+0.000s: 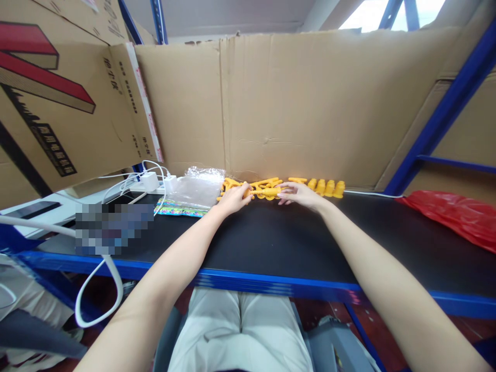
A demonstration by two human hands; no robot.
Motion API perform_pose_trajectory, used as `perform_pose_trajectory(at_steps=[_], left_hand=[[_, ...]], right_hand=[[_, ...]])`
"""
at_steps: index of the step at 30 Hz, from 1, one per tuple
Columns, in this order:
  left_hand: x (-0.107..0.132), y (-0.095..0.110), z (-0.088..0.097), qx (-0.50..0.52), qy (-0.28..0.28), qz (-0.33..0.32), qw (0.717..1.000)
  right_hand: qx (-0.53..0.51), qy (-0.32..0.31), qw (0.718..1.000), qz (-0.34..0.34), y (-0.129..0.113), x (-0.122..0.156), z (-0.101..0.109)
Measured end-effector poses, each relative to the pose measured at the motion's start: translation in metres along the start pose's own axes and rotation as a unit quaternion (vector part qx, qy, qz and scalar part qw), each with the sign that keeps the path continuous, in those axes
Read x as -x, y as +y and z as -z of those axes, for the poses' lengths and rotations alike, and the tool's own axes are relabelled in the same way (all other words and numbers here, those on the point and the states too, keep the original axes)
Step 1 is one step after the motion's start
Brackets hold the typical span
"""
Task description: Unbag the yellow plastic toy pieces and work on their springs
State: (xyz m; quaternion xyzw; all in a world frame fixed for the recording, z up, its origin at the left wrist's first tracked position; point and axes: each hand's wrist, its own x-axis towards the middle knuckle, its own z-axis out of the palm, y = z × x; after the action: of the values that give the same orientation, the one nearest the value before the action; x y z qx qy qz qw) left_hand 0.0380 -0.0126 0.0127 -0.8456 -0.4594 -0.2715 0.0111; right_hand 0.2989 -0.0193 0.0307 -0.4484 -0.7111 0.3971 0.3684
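Both my arms reach far across a black table top [271, 243] to a row of yellow plastic parts [267, 187] lying along the cardboard back wall. My left hand [233, 199] is closed round one yellow piece at the left of the row. My right hand [298, 195] pinches the other end of that same yellow piece with fingers curled. Further right stand several yellow cone-shaped pieces [327, 188] in a line, untouched.
A clear plastic bag [197, 190] lies left of the yellow parts over a colourful packet [180, 209]. White chargers and cables [149, 181] sit at the back left. A red plastic bag [453, 214] lies far right. Cardboard [310, 103] walls the back.
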Motion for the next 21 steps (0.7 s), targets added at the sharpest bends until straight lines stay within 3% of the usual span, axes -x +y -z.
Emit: perform_pose_trajectory(at_steps=[11, 21], left_hand=[[0.002, 0.007, 0.004, -0.032, 0.017, -0.008, 0.999], [0.000, -0.001, 0.002, -0.026, 0.018, 0.008, 0.999]], right_hand=[[-0.045, -0.009, 0.999, 0.012, -0.002, 0.002, -0.005], [0.025, -0.013, 0.999, 0.028, 0.000, -0.005, -0.015]])
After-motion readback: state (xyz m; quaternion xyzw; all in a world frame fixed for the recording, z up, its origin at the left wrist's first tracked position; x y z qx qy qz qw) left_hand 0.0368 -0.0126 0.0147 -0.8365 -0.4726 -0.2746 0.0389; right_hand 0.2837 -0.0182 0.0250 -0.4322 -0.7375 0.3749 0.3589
